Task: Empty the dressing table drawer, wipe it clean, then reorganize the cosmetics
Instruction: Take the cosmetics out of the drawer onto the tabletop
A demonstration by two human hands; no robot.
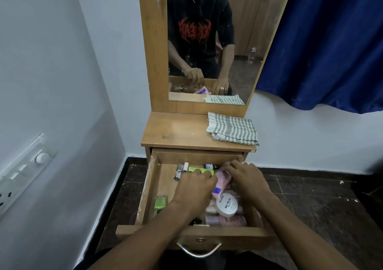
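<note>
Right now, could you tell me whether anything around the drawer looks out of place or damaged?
Nothing looks spilled or broken. The drawer's left wall shows whitish scuffs, the cosmetics lie heaped on its right side with the nail polish jar on top, and the striped cloth overhangs the right edge of the tabletop.
</note>
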